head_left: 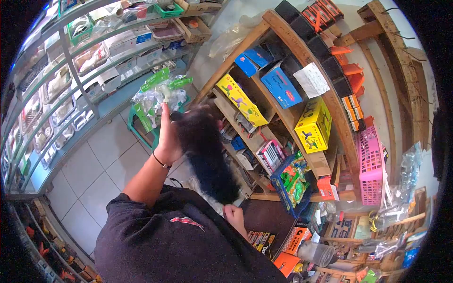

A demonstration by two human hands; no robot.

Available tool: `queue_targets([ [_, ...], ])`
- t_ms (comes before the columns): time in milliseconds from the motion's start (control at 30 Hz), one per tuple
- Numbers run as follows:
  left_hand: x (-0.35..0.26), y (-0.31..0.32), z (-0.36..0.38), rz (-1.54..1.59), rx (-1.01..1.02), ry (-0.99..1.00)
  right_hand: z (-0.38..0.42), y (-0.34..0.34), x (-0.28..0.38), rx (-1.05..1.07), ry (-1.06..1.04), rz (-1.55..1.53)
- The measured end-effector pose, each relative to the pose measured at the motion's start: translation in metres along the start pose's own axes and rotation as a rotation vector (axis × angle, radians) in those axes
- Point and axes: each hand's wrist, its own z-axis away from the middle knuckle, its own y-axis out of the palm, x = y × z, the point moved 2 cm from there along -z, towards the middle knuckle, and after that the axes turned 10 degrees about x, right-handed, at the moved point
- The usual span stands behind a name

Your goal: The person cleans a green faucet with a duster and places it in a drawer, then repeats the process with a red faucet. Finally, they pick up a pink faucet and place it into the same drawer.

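Observation:
A black fluffy duster [207,155], smeared by motion, slants across the middle of the view in front of my body. My left hand [171,134] is at its upper end, thumb upright on the near side. The other fingers of that hand reach round behind the dark pile and are blurred. At the duster's lower end is my right hand [234,217], closed in a fist; the handle inside it is hidden. A bracelet [161,161] circles my left wrist. Beyond my left hand, clear packets with green labels [160,94] lie on a green stool [134,125].
A wooden shelf [278,108] on the right carries blue boxes [281,87] and yellow boxes [314,125]. Beside it hangs a pink basket [371,165]. Glass shelving [78,61] with trays lines the left. White floor tiles [113,151] lie between. Orange boxes [295,240] sit at lower right.

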Motion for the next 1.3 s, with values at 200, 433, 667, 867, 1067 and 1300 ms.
queue_targets([
  [200, 0.0, -0.021, -0.012, -0.095, 0.245, 0.041, 0.0, 0.001, -0.002, 0.074, -0.028, 0.117],
  [433, 0.009, -0.024, -0.013, 0.157, 0.209, -0.026, 0.0, 0.01, -0.003, 0.001, -0.017, -0.003],
  [667, 0.035, -0.009, -0.036, -0.045, 0.055, -0.136, 0.013, -0.003, 0.015, -0.155, 0.112, -0.292],
  [867, 0.078, 0.036, -0.08, -0.098, -0.017, -0.264, 0.035, -0.015, 0.002, -0.302, 0.092, -0.276],
  [1067, 0.135, 0.025, -0.124, 0.032, 0.587, -0.451, 0.053, -0.03, -0.014, -0.302, 0.208, -0.245],
  [1300, 0.185, 0.078, -0.168, 0.088, 0.621, -0.562, 0.058, -0.08, -0.034, -0.455, 0.163, -0.322],
])
